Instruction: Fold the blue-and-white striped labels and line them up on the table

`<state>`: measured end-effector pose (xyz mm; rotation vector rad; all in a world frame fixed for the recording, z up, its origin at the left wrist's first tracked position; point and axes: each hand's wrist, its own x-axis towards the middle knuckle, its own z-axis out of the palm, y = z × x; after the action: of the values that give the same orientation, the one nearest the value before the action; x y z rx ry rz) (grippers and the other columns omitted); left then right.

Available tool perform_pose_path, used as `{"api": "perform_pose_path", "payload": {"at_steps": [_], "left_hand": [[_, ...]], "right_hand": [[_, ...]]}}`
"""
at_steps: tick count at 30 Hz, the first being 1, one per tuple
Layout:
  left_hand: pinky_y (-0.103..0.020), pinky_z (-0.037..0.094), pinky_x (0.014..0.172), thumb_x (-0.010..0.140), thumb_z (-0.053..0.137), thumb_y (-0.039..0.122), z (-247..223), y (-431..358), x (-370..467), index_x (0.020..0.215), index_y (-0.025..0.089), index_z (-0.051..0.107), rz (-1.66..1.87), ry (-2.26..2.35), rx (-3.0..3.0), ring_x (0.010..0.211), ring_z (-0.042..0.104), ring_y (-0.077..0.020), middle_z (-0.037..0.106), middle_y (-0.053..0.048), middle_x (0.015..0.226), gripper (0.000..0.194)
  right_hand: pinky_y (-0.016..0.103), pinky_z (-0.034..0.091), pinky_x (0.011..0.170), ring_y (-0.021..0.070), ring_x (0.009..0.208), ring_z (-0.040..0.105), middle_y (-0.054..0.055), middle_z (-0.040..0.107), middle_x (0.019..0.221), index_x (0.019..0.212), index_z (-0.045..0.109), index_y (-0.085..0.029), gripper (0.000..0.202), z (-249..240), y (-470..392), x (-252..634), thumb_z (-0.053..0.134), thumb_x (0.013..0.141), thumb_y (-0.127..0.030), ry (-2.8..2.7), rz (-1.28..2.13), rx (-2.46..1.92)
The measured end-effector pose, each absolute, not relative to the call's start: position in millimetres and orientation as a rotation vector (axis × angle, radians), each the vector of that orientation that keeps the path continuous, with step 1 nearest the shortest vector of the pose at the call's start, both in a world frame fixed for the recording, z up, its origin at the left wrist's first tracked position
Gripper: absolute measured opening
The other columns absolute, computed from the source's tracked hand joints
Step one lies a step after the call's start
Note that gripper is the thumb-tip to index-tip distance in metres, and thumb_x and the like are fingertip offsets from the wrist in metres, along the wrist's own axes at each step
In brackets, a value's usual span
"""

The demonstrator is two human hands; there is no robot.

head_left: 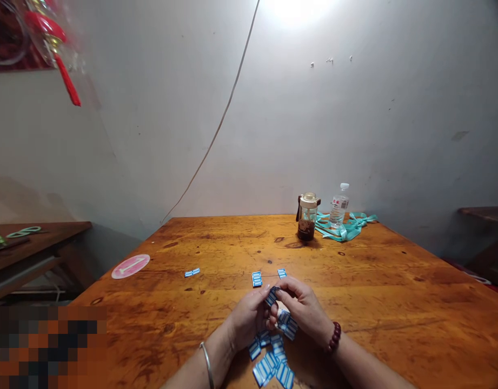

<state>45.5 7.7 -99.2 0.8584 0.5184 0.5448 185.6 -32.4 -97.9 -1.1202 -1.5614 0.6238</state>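
Note:
Between my two hands, low in the middle of the view, is a small dark blue striped piece (272,296). My left hand (252,316) has its thumb and fingers closed on the piece from the left. The fingertips of my right hand (303,305) pinch its upper right side. Below my hands lies a loose pile of blue-and-white striped pieces (269,364), some overlapping. Just beyond my fingers sit a striped piece (257,279) and a smaller one (281,273). Farther left lies a narrow blue-and-white piece (192,273).
On the wooden table (216,243) stand a lidded drink bottle (307,219) with dark contents and a clear water bottle (339,205). Turquoise ribbon (348,229) lies around the latter. A pink round sticker (131,266) is at the left edge. A side table (41,246) stands left.

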Motion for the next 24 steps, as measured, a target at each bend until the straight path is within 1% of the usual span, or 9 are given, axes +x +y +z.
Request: {"api": "perform_pose_path", "payload": {"at_steps": [1,3,6,8,11,15,17,20,24], "left_hand": [[-0.018,0.034,0.048,0.077,0.045,0.044,-98.7,7.5,45.1,0.081,0.013,0.052,0.539,0.519,0.844,0.048,0.046,-0.0067,0.051,-0.001,0.062,0.032],[-0.018,0.034,0.049,0.077,0.046,0.044,-97.4,7.0,44.3,0.083,0.013,0.052,0.527,0.522,0.804,0.049,0.046,-0.0064,0.051,-0.001,0.063,0.031],[-0.017,0.035,0.050,0.077,0.048,0.042,-96.0,6.6,43.8,0.081,0.013,0.053,0.522,0.520,0.758,0.050,0.047,-0.0065,0.051,-0.001,0.064,0.030],[-0.017,0.034,0.050,0.076,0.048,0.041,-96.2,6.8,44.0,0.078,0.012,0.053,0.521,0.518,0.753,0.052,0.048,-0.0069,0.052,-0.002,0.064,0.030],[-0.018,0.035,0.051,0.077,0.047,0.041,-97.3,7.2,44.5,0.074,0.010,0.054,0.498,0.499,0.772,0.053,0.048,-0.0073,0.052,-0.003,0.065,0.032],[-0.018,0.036,0.052,0.077,0.048,0.036,-98.5,7.4,44.8,0.077,0.011,0.054,0.506,0.482,0.767,0.054,0.048,-0.0068,0.052,-0.003,0.067,0.026],[-0.018,0.036,0.052,0.077,0.049,0.035,-98.6,7.6,44.7,0.079,0.011,0.053,0.535,0.482,0.771,0.054,0.049,-0.0067,0.052,-0.002,0.068,0.024],[-0.018,0.038,0.053,0.078,0.048,0.038,-97.5,7.1,44.8,0.082,0.012,0.053,0.549,0.488,0.816,0.055,0.050,-0.0069,0.053,-0.003,0.069,0.027],[-0.018,0.039,0.054,0.075,0.052,0.040,-95.5,4.7,48.1,0.084,0.012,0.053,0.611,0.539,1.041,0.058,0.052,-0.0081,0.055,-0.004,0.074,0.029]], "right_hand": [[0.023,0.041,0.061,0.0152,0.066,0.051,0.002,0.054,0.070,0.075,0.057,-0.016,0.023,-97.7,-32.2,185.5,0.044,0.086,-0.032,-1.560,0.616,-1.110],[0.024,0.041,0.063,0.0153,0.069,0.051,0.003,0.055,0.077,0.087,0.058,-0.017,0.018,-97.3,-32.5,184.6,0.044,0.086,-0.029,-1.545,0.592,-1.081],[0.025,0.041,0.068,0.0160,0.077,0.052,0.004,0.055,0.088,0.101,0.054,-0.018,0.020,-97.0,-33.8,183.2,0.043,0.086,-0.024,-1.541,0.531,-1.029],[0.026,0.041,0.073,0.0169,0.083,0.051,0.005,0.055,0.091,0.102,0.055,-0.018,0.021,-97.1,-34.5,183.2,0.041,0.087,-0.022,-1.577,0.500,-1.009],[0.026,0.041,0.074,0.0170,0.082,0.051,0.005,0.055,0.090,0.102,0.055,-0.018,0.023,-97.3,-34.6,184.2,0.039,0.087,-0.022,-1.620,0.500,-1.025],[0.025,0.040,0.074,0.0164,0.082,0.051,0.005,0.055,0.091,0.101,0.055,-0.018,0.022,-96.3,-34.5,183.9,0.040,0.087,-0.023,-1.596,0.553,-1.058],[0.023,0.041,0.069,0.0152,0.075,0.052,0.003,0.056,0.082,0.095,0.056,-0.017,0.019,-95.3,-35.0,182.8,0.040,0.087,-0.024,-1.560,0.640,-1.056],[0.021,0.040,0.059,0.0132,0.063,0.051,0.000,0.053,0.066,0.080,0.055,-0.015,0.019,-95.3,-34.5,182.3,0.042,0.087,-0.027,-1.485,0.741,-1.059],[0.019,0.037,0.054,0.0123,0.059,0.047,-0.001,0.051,0.063,0.073,0.055,-0.014,0.021,-98.9,-29.6,186.2,0.046,0.084,-0.030,-1.375,0.731,-1.117]]}}
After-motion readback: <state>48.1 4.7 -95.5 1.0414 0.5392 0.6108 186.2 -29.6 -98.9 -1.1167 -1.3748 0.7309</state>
